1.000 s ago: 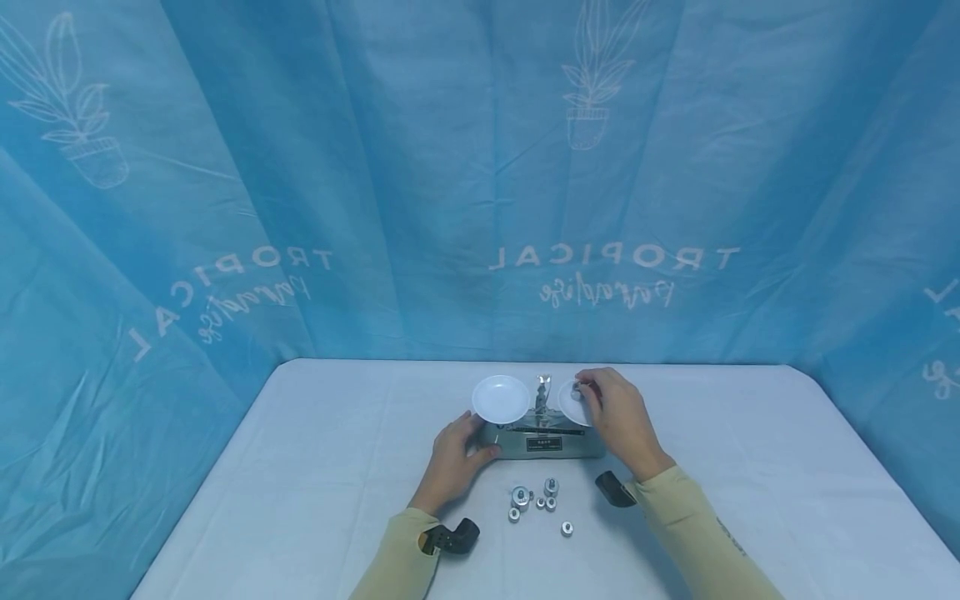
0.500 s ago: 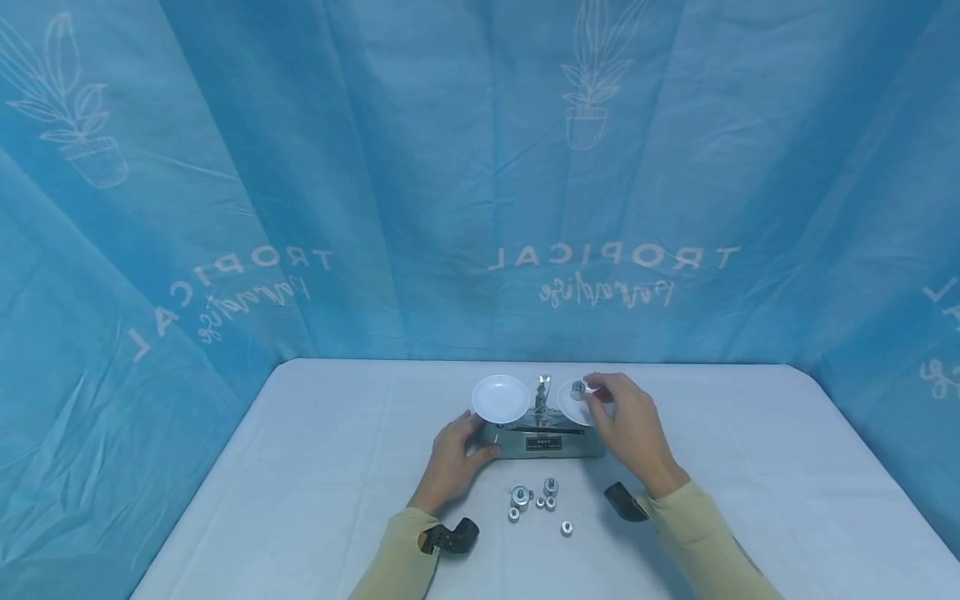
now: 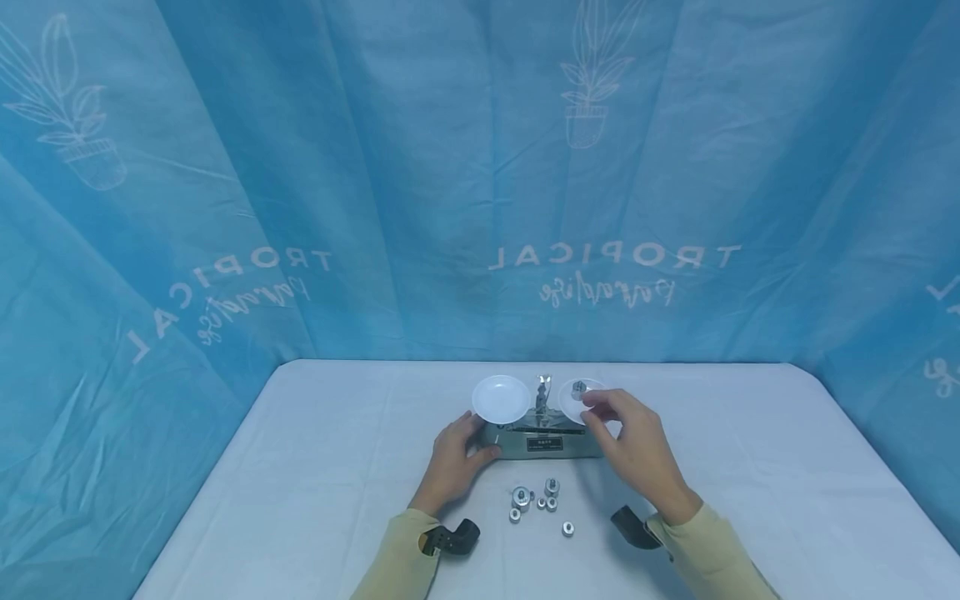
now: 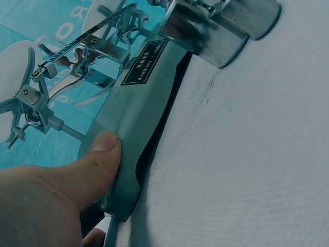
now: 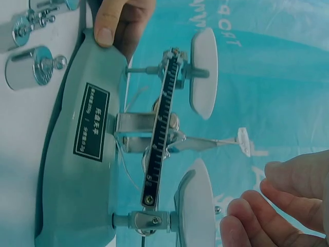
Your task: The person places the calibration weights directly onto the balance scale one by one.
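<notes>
Right hand [image 3: 637, 443] first: fingers loosely bent, thumb and forefinger a narrow gap apart, nothing between them. Just past those fingertips stands a small silver metal cylinder weight with a knob [image 3: 578, 389], on the round white pan [image 3: 567, 409] by the grip; whether a fingertip brushes it, I can't tell from here. I read this as the letting-go, so I'd draw the fingers outward, clear of the rim — a nudge there would probably rock the beam.

Left of that grip, I've got the black beam with white graduations [image 5: 162, 128], then a second round white pan [image 3: 501, 398]. Beyond it my left hand [image 3: 453, 460] clasps the far end of the grey-green metal base [image 3: 517, 447], thumb on the front face, fingers behind. Firm but quiet is best there, I think — no tilting.

Nearer me than the right grip, loose silver metal weights [image 3: 521, 498] stand on the white cloth [image 3: 337, 500]; I'd swing the black wrist mount [image 3: 636, 528] wide of them.
</notes>
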`<state>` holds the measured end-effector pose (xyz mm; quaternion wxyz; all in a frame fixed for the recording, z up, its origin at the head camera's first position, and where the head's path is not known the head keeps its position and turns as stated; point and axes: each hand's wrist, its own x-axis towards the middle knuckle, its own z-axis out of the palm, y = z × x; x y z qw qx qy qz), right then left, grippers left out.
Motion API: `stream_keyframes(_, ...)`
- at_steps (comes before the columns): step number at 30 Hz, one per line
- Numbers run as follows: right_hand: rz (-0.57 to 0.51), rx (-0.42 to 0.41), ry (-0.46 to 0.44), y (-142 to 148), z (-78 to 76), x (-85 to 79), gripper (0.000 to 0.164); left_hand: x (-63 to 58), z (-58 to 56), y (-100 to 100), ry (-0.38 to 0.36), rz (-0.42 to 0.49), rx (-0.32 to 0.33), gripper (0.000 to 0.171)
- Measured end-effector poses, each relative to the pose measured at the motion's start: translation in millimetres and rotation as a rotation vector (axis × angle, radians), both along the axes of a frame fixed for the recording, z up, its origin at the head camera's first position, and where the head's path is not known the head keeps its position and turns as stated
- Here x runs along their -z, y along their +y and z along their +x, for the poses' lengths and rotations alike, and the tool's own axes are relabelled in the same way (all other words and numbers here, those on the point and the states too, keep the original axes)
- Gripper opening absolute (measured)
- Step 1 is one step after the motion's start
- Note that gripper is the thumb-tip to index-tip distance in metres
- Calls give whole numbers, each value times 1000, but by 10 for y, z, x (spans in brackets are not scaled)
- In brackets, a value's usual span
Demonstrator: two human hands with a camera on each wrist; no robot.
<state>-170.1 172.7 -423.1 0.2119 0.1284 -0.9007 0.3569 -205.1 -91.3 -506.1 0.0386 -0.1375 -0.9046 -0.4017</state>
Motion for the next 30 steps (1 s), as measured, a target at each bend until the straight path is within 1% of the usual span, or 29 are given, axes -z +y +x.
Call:
stream_keyframes(9,1,-31,-17,-47,100,14,23,20,-11,-4,5,-11,-8,63)
stream_keyframes(16,-25,-61,-18,-67,142,71,24,10,-7,5,-15,1,-10,63)
stream_keyframes(20,-48,-82,-38,-84,166,91,25,5,-5,12,-12,-4,-4,63)
stream_keyframes(26,-45,-89,-105,-121,199,142,26,-3,-5,8,-8,-6,0,63)
stream_keyframes(30,-52,-93,-130,-125,200,183,26,1,0,3,-6,-7,-2,62)
